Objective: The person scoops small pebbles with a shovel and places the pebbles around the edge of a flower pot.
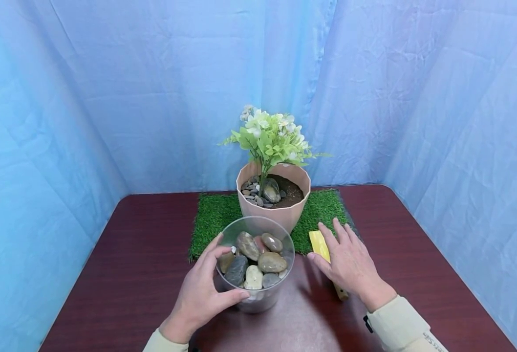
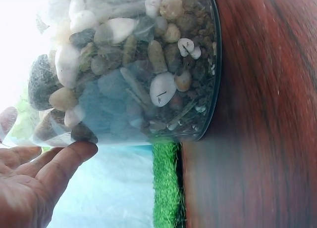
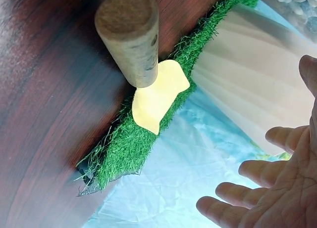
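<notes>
My left hand [image 1: 203, 288] holds the side of a clear plastic container [image 1: 258, 305] full of stones, its thumb at the front and its fingers round the left. Larger polished stones [image 1: 271, 262] fill the top; small pebbles [image 2: 163, 89] and grit show through the wall in the left wrist view. With fingers spread, my right hand [image 1: 351, 261] hovers over a small trowel with a yellow blade [image 1: 317, 244] and a wooden handle [image 3: 131, 45]. The trowel's blade end lies at the turf edge, and the hand appears apart from it.
Behind the container stands a pale pink pot [image 1: 295, 220] holding dark soil, pebbles, a large stone and a white-flowered plant [image 1: 271, 137]. It sits on an artificial grass mat [image 1: 216, 212]. Below is a dark red wooden table [image 1: 131, 269]; blue curtains [image 1: 175, 98] hang around it.
</notes>
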`<control>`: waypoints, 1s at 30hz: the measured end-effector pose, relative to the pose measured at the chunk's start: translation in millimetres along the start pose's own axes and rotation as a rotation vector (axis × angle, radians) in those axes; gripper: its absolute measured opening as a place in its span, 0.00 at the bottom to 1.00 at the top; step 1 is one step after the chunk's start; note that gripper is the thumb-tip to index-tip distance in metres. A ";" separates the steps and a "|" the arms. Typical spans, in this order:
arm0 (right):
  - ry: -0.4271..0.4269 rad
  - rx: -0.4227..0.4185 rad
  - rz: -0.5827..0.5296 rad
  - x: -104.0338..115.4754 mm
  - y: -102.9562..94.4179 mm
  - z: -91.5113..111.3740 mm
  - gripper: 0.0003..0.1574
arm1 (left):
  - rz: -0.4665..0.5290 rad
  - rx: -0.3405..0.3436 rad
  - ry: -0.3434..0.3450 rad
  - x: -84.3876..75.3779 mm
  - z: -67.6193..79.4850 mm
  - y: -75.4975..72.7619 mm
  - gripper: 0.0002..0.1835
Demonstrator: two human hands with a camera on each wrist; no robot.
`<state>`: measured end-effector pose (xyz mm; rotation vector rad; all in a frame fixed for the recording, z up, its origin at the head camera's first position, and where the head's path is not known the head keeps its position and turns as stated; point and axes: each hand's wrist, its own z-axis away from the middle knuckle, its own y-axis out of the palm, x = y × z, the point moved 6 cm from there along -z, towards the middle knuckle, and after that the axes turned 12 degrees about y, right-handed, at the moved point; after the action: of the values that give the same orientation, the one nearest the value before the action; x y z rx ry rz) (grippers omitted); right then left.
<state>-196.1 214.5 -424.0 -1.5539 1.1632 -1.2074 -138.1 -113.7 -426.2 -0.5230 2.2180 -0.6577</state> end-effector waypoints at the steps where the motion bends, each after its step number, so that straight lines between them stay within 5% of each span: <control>1: -0.001 0.000 -0.001 -0.1 -0.2 0.2 0.49 | -0.002 -0.001 0.004 -0.9 -0.5 1.1 0.48; 30: 0.025 0.040 0.019 -5.3 2.8 7.5 0.49 | -0.067 -0.062 0.036 -20.3 -3.0 21.2 0.49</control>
<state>-189.8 219.5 -429.3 -1.4989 1.1600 -1.2335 -131.0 -85.0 -426.0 -0.6234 2.2693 -0.6391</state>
